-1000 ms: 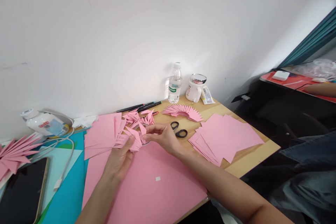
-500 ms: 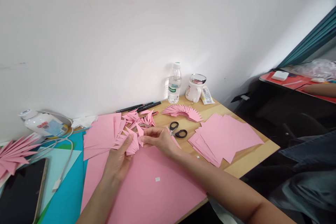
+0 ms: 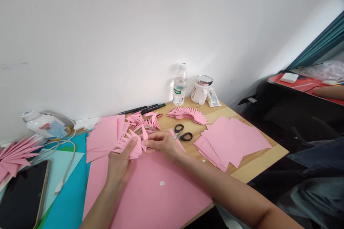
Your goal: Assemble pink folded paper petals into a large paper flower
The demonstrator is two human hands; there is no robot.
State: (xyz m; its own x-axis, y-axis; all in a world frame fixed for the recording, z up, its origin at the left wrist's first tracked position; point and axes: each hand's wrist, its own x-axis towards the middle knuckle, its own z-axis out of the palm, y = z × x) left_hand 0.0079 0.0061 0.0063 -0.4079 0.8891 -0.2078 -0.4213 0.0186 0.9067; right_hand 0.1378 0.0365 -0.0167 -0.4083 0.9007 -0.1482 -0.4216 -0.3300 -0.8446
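Both hands meet over the middle of a wooden desk (image 3: 258, 164). My left hand (image 3: 119, 162) grips a fan of folded pink paper pieces (image 3: 131, 145) from below, thumb on top. My right hand (image 3: 162, 144) pinches one small folded pink piece (image 3: 145, 136) at the fan's right end, fingers closed. A large pink sheet (image 3: 156, 189) lies under the hands. A loose heap of folded pink pieces (image 3: 143, 121) sits just behind them.
Black scissors (image 3: 183, 133), a finished pink fan (image 3: 188, 113), a stack of pink squares (image 3: 232, 139), a water bottle (image 3: 179, 85), a white mug (image 3: 200, 90) and pens (image 3: 145, 108) lie around. A phone (image 3: 23, 196), cable (image 3: 66, 164) and white device (image 3: 44, 124) are left. Another person's arm (image 3: 329, 92) shows far right.
My right hand has drawn slightly left and closed in on the fan in my left hand. The view has shifted a little.
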